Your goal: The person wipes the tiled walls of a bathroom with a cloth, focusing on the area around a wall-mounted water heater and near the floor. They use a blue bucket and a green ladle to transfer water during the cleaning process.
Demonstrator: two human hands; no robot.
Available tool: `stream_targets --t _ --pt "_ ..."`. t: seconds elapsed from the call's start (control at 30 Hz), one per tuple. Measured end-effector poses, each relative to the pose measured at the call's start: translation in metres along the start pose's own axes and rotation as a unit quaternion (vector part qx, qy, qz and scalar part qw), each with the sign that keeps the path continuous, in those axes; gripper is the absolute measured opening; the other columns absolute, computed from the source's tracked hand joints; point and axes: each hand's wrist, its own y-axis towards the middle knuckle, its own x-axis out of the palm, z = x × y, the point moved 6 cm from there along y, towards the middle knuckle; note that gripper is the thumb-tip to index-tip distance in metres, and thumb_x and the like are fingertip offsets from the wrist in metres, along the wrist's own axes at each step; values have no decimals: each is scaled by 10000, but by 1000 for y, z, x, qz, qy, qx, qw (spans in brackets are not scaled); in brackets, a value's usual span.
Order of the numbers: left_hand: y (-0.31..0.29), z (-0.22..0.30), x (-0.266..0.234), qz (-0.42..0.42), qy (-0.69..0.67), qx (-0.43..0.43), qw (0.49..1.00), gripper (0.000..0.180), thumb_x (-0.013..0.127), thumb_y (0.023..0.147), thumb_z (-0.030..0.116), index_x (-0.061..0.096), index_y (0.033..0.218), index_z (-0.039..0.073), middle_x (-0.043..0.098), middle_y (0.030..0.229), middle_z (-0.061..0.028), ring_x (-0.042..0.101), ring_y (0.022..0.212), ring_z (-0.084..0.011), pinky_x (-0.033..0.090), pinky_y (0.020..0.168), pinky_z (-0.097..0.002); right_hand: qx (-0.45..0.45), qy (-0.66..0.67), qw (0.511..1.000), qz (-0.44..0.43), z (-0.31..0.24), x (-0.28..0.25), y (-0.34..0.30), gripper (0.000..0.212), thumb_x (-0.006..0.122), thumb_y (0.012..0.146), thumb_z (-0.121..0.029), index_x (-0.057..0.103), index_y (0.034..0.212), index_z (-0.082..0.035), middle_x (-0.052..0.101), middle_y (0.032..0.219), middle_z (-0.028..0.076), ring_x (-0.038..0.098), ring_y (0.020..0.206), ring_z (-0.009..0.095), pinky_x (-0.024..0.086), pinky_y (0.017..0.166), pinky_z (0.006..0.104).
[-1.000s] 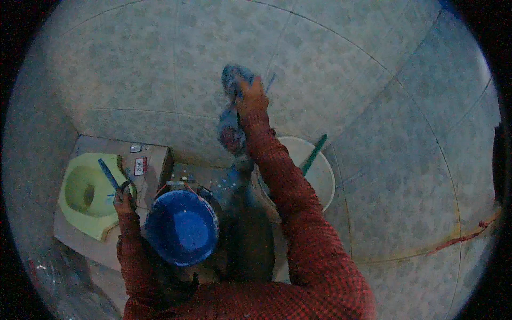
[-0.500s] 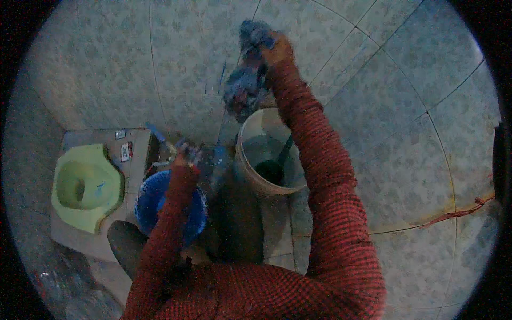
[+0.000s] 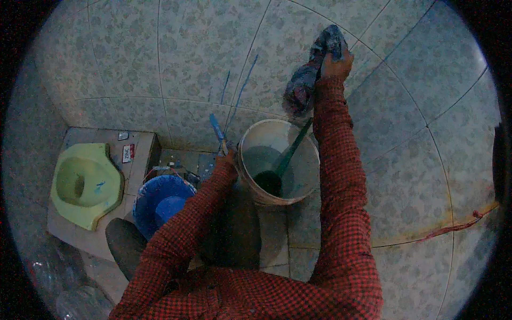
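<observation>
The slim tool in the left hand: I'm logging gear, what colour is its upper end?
Blue: the slim tool's upper end, best seen in the head view.

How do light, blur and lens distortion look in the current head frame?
Head view: dim and grainy, with murky detail at lower left and no strong glare on the blue bucket; head view: fisheye bowing bends lines on the tiled wall, and the corners are black; head view: the cloth in the right hand looks soft, its folds hard to read.
</observation>
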Motion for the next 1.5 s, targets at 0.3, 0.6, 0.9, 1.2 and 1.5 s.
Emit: stream_targets --t 0.3,0.6,0.9,1.2,1.5 --pt "-15 32 -28 41 -536 -194 821 528 538 762 342 409 1092 -49 545 925 -238 545 844 -360 450 662 -401 46 94 993 -56 24 -4 1 439 602 654 -164 524 1062 -22 485 1060 217 466 1004 367 379 863 405" --pt "-2 20 -4 36 -510 -273 815 533 539 773 331 402 1080 -82 533 925 -232 553 801 -331 444 641 -411 26 -125 990 -63 20 9 -8 491 620 654 -201 487 1108 -72 378 1201 225 443 1053 369 386 863 424" --pt "-35 58 -31 76 -522 -178 831 347 518 769 125 433 1047 -66 529 805 -201 542 701 -341 414 635 -434 -9 -108 984 -144 0 12 -15 535 624 650 -136 452 1156 -109 345 1230 239 424 1070 375 393 861 405" --pt "-13 14 43 133 -182 -17 974 197 479 804 193 511 905 27 532 751 -159 529 673 -292 393 612 -426 -9 -78 979 -188 11 16 -10 591 609 688 -156 381 1233 -143 265 1289 255 428 1068 396 414 848 409" --pt "-46 25 58 163 -211 18 964 239 486 813 205 500 972 27 535 808 -142 525 717 -272 402 649 -402 12 -44 990 -133 6 23 -19 563 615 643 -127 455 1180 -184 346 1232 251 422 1076 387 389 868 396"
